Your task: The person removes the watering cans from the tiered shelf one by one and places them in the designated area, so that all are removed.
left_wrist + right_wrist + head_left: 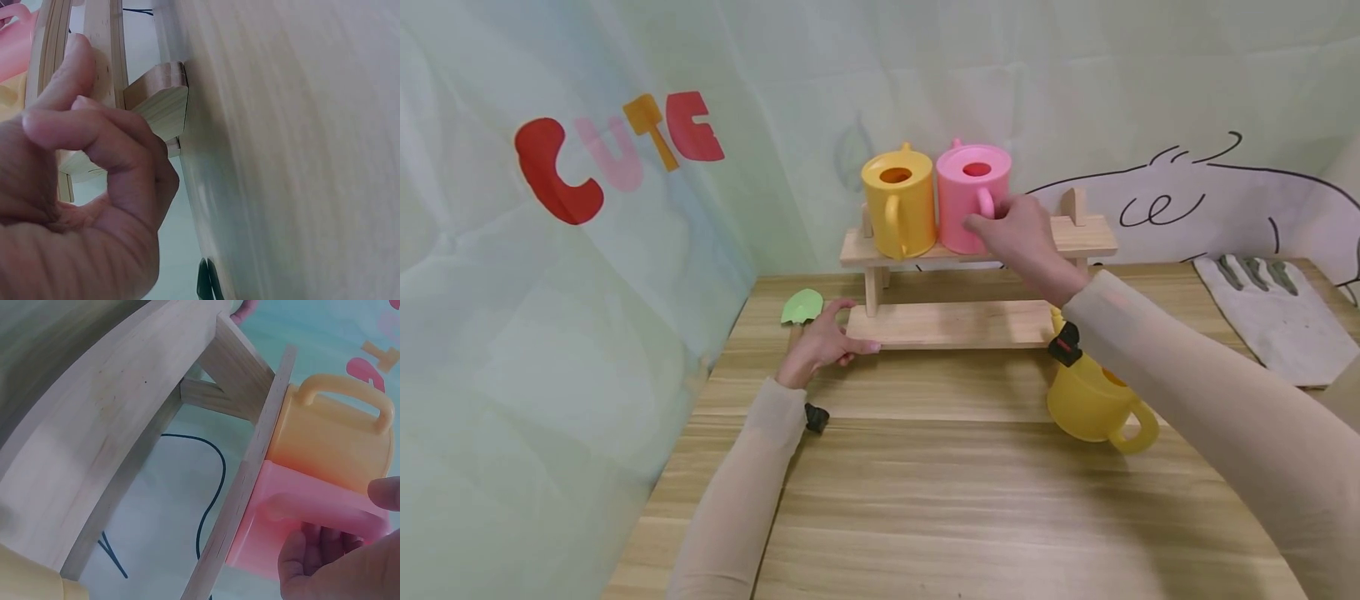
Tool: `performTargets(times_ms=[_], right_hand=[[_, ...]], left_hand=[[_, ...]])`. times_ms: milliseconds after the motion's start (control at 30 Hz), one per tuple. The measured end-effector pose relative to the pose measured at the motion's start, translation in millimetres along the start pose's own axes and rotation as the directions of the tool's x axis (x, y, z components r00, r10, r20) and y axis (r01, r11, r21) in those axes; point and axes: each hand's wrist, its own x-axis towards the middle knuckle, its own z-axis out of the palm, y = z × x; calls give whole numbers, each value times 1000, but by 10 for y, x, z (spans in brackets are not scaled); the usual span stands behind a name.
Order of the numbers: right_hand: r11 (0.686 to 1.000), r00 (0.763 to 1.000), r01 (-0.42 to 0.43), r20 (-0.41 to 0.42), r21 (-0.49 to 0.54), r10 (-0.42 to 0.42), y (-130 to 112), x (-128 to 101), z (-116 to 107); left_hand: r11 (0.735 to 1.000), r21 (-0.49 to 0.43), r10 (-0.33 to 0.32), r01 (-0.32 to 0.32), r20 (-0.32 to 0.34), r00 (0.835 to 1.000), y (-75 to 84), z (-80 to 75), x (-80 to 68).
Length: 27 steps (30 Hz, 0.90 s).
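Note:
A pink watering can (957, 200) stands on the upper board of a small two-tier wooden shelf (955, 325), close beside a yellow watering can (917, 208). My right hand (1021, 237) holds the pink can's handle, with fingers curled under it in the right wrist view. At the shelf's left end, my left hand (823, 337) grips the lower board, thumb along its front edge and the other fingers bent at the end. A second yellow watering can (1082, 404) stands on the table at the shelf's right, partly hidden behind my right sleeve.
A green toy shovel (802, 307) lies left of the shelf, beyond my left hand. On the right, a pale cloth (1281, 321) with dark green marks lies on the wooden table (962, 492). A printed fabric backdrop (797, 100) hangs behind and along the left.

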Motion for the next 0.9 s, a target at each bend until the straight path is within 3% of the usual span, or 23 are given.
performTargets(times_ms=[167, 567, 900], right_hand=[[1000, 1000, -10, 7, 13, 10, 0, 28, 7], [987, 999, -32, 21, 155, 29, -21, 74, 40], [953, 996, -58, 81, 297, 36, -38, 105, 66]], left_hand=[[1000, 0, -2, 2, 2, 1000, -4, -6, -1], [1000, 8, 3, -3, -1, 1000, -23, -11, 19], [1000, -7, -1, 1, -8, 1000, -23, 2, 16]])
